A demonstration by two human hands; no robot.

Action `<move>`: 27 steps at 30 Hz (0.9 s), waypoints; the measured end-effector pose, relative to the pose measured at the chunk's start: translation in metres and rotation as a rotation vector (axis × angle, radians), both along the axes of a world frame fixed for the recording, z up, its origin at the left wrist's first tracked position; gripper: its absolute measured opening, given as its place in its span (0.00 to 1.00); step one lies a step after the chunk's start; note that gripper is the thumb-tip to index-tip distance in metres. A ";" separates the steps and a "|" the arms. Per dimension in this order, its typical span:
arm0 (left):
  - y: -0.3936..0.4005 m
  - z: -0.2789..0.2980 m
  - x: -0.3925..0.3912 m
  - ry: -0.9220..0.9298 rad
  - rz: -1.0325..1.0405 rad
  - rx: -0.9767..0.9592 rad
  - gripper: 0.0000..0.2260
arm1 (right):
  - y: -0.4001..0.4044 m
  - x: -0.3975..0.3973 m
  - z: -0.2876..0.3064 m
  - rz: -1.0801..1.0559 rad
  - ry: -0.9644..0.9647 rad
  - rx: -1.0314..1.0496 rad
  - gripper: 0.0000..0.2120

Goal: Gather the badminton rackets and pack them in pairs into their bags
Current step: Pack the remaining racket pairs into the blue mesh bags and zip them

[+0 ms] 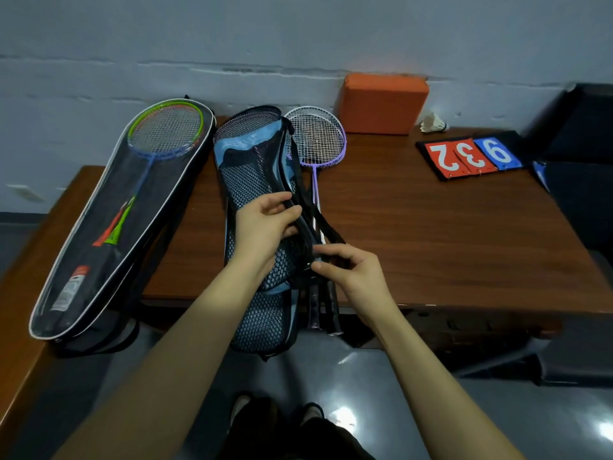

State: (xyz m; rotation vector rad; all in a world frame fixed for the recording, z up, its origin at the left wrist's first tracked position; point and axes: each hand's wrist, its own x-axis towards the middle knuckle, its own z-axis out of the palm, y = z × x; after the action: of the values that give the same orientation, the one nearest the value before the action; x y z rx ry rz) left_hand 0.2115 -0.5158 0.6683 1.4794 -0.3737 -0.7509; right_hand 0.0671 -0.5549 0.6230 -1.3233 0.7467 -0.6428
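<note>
Wood table (431, 227): my left hand (265, 224) is gripping the blue mesh bag (255, 180) edge mid-frame, right hand (351, 270) is pinching its zipper; purple racket (316, 141) lying beside it.

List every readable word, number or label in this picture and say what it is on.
"3" and "2", upside down from here, white on the red cards of the scoreboard.
"9", white on its blue card.
Label on the black racket bag: too blurred to read.
Nothing readable on the blue mesh bag.

Rackets, bags and oddments, counted
Two bags (109, 234) (255, 293), two hands (265, 227) (351, 270), one orange block (381, 107), one shuttlecock (433, 122), one scoreboard (471, 157); racket count unclear.
</note>
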 end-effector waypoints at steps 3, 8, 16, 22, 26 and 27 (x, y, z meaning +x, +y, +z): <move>-0.003 -0.002 -0.001 -0.083 -0.054 -0.004 0.13 | -0.004 -0.007 0.003 -0.013 -0.026 0.010 0.13; 0.004 -0.021 -0.004 -0.622 -0.357 0.110 0.16 | -0.005 -0.012 -0.004 -0.119 -0.025 -0.031 0.14; 0.015 -0.070 -0.001 -1.134 -0.543 0.266 0.17 | -0.008 -0.023 -0.023 -0.166 -0.022 0.055 0.14; 0.010 -0.108 -0.019 -1.112 -0.788 0.396 0.22 | -0.018 -0.046 -0.048 -0.191 0.179 -0.017 0.08; -0.004 -0.112 -0.021 -1.149 -0.771 0.417 0.19 | -0.033 -0.043 -0.057 -0.111 0.629 -0.346 0.11; -0.009 -0.110 -0.019 -1.154 -0.758 0.424 0.19 | -0.037 -0.038 -0.056 -0.095 0.747 -0.417 0.13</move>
State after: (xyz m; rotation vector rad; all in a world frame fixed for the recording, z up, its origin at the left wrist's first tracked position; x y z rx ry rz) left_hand 0.1924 -0.5244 0.5579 2.0975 -1.8074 -0.4694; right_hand 0.0294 -0.5919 0.5672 -1.9572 1.3310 -0.3733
